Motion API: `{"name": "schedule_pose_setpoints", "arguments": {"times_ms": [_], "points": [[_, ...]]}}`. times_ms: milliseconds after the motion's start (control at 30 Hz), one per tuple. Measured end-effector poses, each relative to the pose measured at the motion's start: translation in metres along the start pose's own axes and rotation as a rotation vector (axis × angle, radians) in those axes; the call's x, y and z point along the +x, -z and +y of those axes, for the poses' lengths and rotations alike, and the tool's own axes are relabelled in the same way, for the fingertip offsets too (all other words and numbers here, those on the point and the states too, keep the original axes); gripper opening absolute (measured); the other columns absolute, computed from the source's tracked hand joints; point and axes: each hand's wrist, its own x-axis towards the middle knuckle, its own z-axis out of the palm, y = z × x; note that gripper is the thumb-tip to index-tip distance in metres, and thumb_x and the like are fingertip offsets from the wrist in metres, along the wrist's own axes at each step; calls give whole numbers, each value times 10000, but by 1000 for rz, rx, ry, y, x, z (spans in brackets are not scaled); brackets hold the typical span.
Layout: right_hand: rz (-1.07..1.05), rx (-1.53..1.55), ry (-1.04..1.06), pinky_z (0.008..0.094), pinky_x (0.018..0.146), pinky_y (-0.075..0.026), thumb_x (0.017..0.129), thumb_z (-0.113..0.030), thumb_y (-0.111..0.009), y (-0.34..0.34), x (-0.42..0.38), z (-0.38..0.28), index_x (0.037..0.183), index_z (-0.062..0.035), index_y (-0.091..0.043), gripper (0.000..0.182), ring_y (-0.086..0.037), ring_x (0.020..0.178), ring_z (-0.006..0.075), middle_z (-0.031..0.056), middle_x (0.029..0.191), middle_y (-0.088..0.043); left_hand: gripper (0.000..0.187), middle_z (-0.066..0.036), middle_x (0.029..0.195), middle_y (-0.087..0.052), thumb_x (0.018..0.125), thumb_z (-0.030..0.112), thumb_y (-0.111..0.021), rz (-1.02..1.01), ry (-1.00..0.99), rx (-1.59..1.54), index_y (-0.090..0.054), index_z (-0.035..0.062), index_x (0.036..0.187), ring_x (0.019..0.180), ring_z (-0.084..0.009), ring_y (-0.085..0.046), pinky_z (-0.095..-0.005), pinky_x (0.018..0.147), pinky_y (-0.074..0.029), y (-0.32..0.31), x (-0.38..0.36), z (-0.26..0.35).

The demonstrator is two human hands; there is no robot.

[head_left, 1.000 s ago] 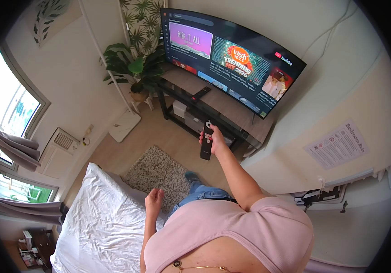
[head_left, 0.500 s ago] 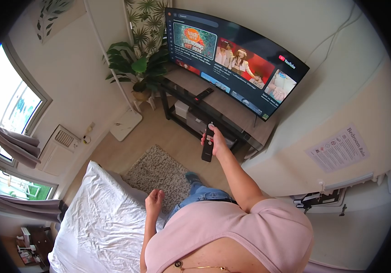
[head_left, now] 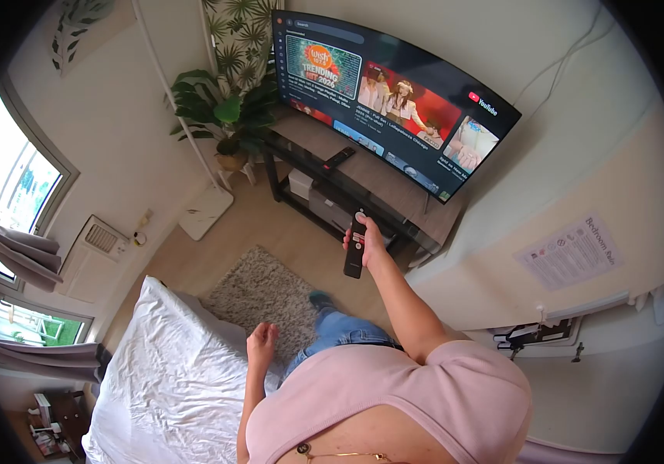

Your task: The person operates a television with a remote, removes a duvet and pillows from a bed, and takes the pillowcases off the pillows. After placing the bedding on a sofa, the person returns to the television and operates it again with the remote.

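Note:
My right hand is wrapped round a black remote control, held upright with its thumb on the upper part. Behind it, the television shows a YouTube screen with rows of video pictures. A second dark remote lies on the TV stand, in front of the screen. My left hand hangs beside the bed, its fingers curled in and no object visible in them.
A grey shaggy rug lies on the floor by my feet. Left of the stand are a potted plant and a white pole with a flat base. A wall with a printed notice rises at the right.
The view has shifted slightly, so the television and stand sit a little further left. My right hand still holds the remote, and my left hand has hardly moved.

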Motion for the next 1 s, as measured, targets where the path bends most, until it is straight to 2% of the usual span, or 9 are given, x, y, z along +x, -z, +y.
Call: {"name": "schedule_pose_setpoints", "arguments": {"times_ms": [400, 633, 700, 800, 833, 867, 900, 933, 1000], "points": [[95, -169, -10, 319, 433, -437, 700, -380, -623, 31, 121, -29, 738, -96, -494, 315, -496, 437, 156, 47, 578, -525, 244, -71, 594, -557, 835, 209, -522, 30, 108, 79, -553, -4, 718, 558, -99, -512, -255, 543, -419, -25, 44, 17], [321, -1089, 615, 290, 439, -441, 668, -249, -675, 97, 292, -44, 922, 17, -488, 413, -531, 523, 180, 109, 732, -540, 221, -140, 579, -536, 827, 210, -534, 98, 180, -6, -558, 3, 754, 522, -189, -547, -307, 509, -412, -62, 122, 10], [478, -1347, 454, 404, 838, -407, 698, -300, -623, 94, 302, -68, 1122, 38, -440, 572, -522, 961, 368, 210, 986, -561, 212, -153, 594, -536, 822, 204, -535, 122, 264, -5, -549, 3, 753, 537, -238, -547, -333, 516, -411, -61, 139, 28], [313, -1573, 700, 395, 857, -410, 722, -294, -600, 131, 375, -87, 1092, 34, -503, 504, -518, 1014, 315, 204, 1077, -544, 202, -169, 640, -540, 815, 201, -529, 225, 344, 63, -534, 9, 752, 600, -308, -543, -375, 547, -414, -53, 151, 35], [409, -1599, 602, 394, 827, -429, 728, -279, -593, 157, 411, -90, 1104, 21, -505, 489, -544, 971, 314, 189, 1067, -556, 200, -174, 658, -542, 813, 202, -526, 264, 390, 104, -529, 12, 752, 628, -331, -541, -390, 561, -415, -50, 143, 33], [406, -1138, 282, 385, 794, -449, 731, -276, -592, 154, 422, -97, 1077, 9, -536, 452, -569, 921, 305, 174, 1051, -570, 199, -177, 736, -555, 813, 217, -505, 232, 373, 214, -527, 24, 767, 716, -353, -534, -426, 614, -421, -46, 137, 28], [389, -1666, 481, 388, 698, -489, 740, -276, -584, 161, 438, -109, 1022, -1, -576, 394, -594, 848, 309, 179, 996, -591, 203, -173, 752, -560, 814, 228, -496, 253, 408, 243, -530, 31, 779, 735, -347, -541, -431, 628, -427, -50, 128, 16], [340, -1723, 604, 366, 620, -506, 753, -282, -570, 160, 447, -116, 951, 19, -601, 362, -609, 776, 309, 189, 902, -613, 209, -168, 767, -565, 816, 240, -488, 257, 437, 276, -533, 37, 791, 754, -342, -547, -435, 643, -434, -56, 117, 1], [509, -1605, 227, 362, 573, -509, 762, -311, -560, 127, 450, -128, 869, 92, -595, 419, -616, 685, 294, 215, 812, -615, 218, -164, 768, -561, 820, 243, -493, 204, 502, 327, -527, 28, 820, 751, -336, -548, -430, 643, -430, -65, 101, -18]]}}
